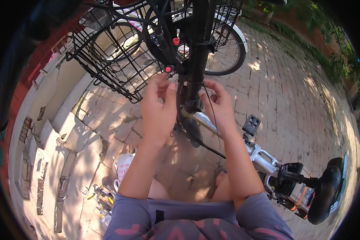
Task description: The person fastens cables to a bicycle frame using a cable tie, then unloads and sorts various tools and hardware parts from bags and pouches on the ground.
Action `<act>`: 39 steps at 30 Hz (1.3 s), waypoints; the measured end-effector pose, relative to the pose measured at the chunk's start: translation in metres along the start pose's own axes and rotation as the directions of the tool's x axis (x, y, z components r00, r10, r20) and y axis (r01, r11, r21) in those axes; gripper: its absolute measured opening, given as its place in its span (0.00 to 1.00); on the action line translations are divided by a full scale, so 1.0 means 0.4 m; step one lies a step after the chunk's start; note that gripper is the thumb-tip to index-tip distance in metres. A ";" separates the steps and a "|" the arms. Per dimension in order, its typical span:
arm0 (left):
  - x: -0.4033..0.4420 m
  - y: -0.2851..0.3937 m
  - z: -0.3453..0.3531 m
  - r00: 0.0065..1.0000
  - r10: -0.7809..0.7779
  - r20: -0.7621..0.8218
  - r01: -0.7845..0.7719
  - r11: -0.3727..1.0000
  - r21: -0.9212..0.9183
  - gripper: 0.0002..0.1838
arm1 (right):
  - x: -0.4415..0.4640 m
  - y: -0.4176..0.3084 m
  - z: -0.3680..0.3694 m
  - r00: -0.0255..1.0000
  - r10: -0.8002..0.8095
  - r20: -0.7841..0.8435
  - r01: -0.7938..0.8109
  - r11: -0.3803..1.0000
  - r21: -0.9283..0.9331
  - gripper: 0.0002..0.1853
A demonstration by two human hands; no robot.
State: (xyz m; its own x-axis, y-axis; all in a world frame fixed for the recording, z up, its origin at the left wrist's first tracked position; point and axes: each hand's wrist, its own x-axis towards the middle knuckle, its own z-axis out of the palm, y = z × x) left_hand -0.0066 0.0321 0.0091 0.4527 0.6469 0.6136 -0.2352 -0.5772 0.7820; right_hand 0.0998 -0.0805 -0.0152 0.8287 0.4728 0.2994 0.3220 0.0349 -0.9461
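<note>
Both my hands are raised at the black steering column [197, 60] of a bicycle, one on each side. My left hand [160, 100] has its fingers curled and its thumb up, close to the black cables [180, 96] left of the column. Whatever its fingertips hold, if anything, is hidden. On the other side, my right hand [219, 103] has thumb and fingers bent together at a thin black strip [211, 102]. This strip runs from the column down past my wrist. A red-capped part [168, 69] sits just above my left fingertips.
A black wire basket [108, 64] is at upper left, with another bicycle's wheel [232, 52] behind. The silver frame [264, 162] runs to a black saddle [328, 192] at lower right. Tools [102, 198] and a white bag [124, 164] lie on the paving at lower left.
</note>
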 end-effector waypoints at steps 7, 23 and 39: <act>-0.149 -0.198 0.043 0.916 -0.369 0.154 0.395 0.897 -0.198 0.08 | -0.019 -0.091 -0.038 0.971 0.145 0.192 -0.175 0.973 0.150 0.15; -0.540 -0.565 0.060 0.357 -0.740 0.571 0.807 0.552 0.211 0.15 | -0.037 -0.012 -0.157 0.962 0.271 0.030 -0.238 0.785 0.572 0.08; -0.506 -0.344 0.378 0.344 -0.644 0.683 0.838 -0.117 -0.533 0.15 | -0.388 -0.081 -0.321 0.832 0.394 -0.391 -0.265 0.900 0.346 0.04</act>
State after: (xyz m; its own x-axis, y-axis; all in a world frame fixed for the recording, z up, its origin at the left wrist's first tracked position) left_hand 0.0643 -0.0948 -0.2393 0.8947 0.2542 -0.3673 -0.0514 0.8754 0.4807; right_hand 0.0195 -0.2679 -0.0151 0.9951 0.0631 -0.0760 -0.0877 0.2107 -0.9736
